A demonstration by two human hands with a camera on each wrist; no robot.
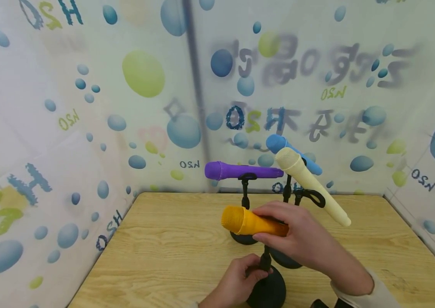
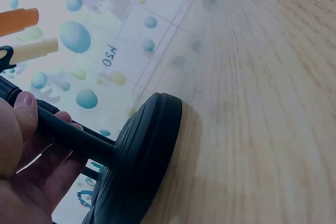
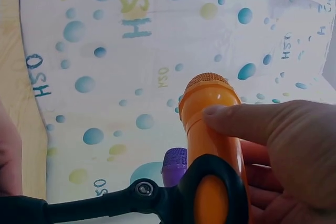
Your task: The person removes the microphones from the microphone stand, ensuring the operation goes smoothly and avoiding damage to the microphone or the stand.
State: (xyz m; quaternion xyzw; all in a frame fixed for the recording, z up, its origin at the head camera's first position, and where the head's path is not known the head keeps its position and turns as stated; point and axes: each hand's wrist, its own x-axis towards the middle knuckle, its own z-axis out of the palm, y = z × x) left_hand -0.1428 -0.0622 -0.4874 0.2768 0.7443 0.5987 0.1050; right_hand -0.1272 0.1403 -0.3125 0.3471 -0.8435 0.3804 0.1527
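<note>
An orange microphone (image 1: 242, 221) lies nearly level at the front of a group of stands. My right hand (image 1: 304, 233) grips its body from the right, thumb along one side and fingers on the other. In the right wrist view, a black clip (image 3: 185, 188) rings the microphone's body below its head. Beneath, my left hand (image 1: 236, 280) holds the upright of the black desk stand (image 1: 269, 291). The left wrist view shows the thumb and fingers round the pole (image 2: 73, 136), above the round base (image 2: 139, 156), which stands on the table.
Behind the orange microphone, a purple microphone (image 1: 229, 170), a blue microphone (image 1: 276, 143) and a cream microphone (image 1: 314, 182) sit on black stands. The wooden table (image 1: 156, 244) meets patterned wall sheets (image 1: 148, 128) at the back and sides. A dark object (image 1: 319, 304) shows at the bottom edge.
</note>
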